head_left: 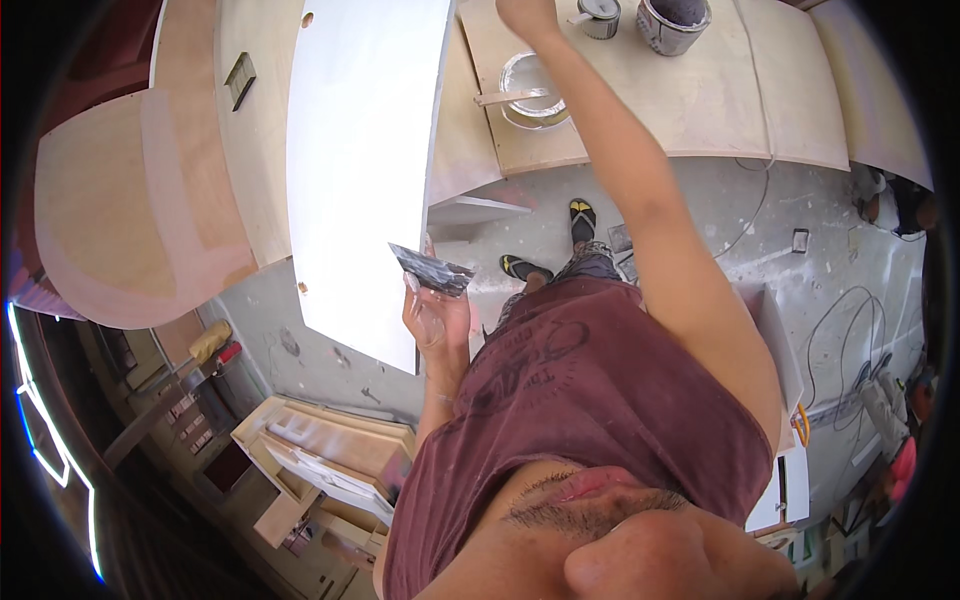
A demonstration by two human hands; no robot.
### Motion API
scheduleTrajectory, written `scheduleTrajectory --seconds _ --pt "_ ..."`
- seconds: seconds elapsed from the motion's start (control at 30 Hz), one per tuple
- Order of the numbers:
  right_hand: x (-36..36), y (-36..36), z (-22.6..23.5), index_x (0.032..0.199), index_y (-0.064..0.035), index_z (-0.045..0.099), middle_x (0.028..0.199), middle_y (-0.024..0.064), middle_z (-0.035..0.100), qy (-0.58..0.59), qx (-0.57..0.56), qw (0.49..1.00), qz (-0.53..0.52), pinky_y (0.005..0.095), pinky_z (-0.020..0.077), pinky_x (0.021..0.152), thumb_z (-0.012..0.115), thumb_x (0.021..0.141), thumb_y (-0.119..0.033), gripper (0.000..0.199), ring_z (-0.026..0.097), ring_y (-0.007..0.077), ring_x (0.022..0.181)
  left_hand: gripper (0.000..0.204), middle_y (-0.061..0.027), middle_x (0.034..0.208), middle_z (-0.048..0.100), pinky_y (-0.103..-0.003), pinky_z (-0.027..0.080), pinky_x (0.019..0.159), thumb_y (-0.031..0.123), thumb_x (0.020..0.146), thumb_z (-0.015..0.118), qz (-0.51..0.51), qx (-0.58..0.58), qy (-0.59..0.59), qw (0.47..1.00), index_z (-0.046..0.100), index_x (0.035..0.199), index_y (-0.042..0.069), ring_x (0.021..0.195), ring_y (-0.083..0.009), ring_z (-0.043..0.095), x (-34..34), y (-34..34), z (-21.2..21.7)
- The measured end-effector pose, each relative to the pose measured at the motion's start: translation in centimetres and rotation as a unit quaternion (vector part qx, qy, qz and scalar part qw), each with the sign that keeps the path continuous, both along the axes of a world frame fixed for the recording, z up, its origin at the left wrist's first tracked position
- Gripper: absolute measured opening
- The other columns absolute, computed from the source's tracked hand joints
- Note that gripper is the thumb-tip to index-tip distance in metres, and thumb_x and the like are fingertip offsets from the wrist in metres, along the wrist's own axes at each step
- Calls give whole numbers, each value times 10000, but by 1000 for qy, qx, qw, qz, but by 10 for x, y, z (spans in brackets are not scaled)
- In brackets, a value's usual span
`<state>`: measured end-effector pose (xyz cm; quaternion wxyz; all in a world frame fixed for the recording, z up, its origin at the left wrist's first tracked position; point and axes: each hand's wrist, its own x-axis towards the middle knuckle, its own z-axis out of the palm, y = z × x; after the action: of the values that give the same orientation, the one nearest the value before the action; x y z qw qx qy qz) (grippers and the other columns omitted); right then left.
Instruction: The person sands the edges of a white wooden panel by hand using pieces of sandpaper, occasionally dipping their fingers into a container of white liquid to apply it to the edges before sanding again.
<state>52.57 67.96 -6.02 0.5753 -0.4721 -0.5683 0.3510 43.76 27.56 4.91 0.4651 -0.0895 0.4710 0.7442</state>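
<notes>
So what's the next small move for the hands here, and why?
Probably bring the right hand back from the cans toward the putty scraper that the left hand holds beside the white panel: the blade sits idle off the panel's edge.

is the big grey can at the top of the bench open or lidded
Open: the grey can stands upright on the plywood bench with no lid, its dark grey contents showing.

A single head-worn fisheye camera looks steeply down the person's front, so close that the chin and shirt (590,400) fill the lower frame. It faces the workbench (620,110) and white panel (360,170) ahead, with the floor (800,280) well below. Straight edges bow toward the dark rim. No second view shares the scene.
</notes>
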Motion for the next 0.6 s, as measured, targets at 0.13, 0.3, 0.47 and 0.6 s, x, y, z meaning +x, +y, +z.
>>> scheduleTrajectory --seconds 0.13,0.3,0.47,0.6 --pt "-4 24 -9 1188 -23 637 1088 262 652 50 17 998 45 391 484 929 445 796 10 438 626 366 1077 390 -208 1446 435 -355 506 810 197 956 492 -7 18 -16 1000 493 1319 53 951 -209 616 -5 -2 -7" --pt "-19 -64 -5 1195 -134 655 956 212 685 19 -22 999 29 394 525 782 505 872 -77 361 663 372 863 422 -223 1451 422 -356 508 805 176 931 505 -1 29 -14 999 484 1336 56 985 -219 619 -5 -5 -6" --pt "-12 -92 2 1198 -116 655 950 207 689 30 -66 995 62 357 510 771 510 893 -90 340 649 317 818 462 -238 1461 405 -351 510 804 140 899 511 13 26 -6 1000 477 1353 57 1056 -229 609 -5 -3 -2" --pt "8 8 -15 1180 -69 652 1038 238 667 -24 -43 999 -9 384 500 852 476 833 -42 390 637 371 976 467 -243 1461 401 -353 511 806 133 892 513 1 32 -12 999 480 1353 66 1064 -230 606 -3 0 -4"
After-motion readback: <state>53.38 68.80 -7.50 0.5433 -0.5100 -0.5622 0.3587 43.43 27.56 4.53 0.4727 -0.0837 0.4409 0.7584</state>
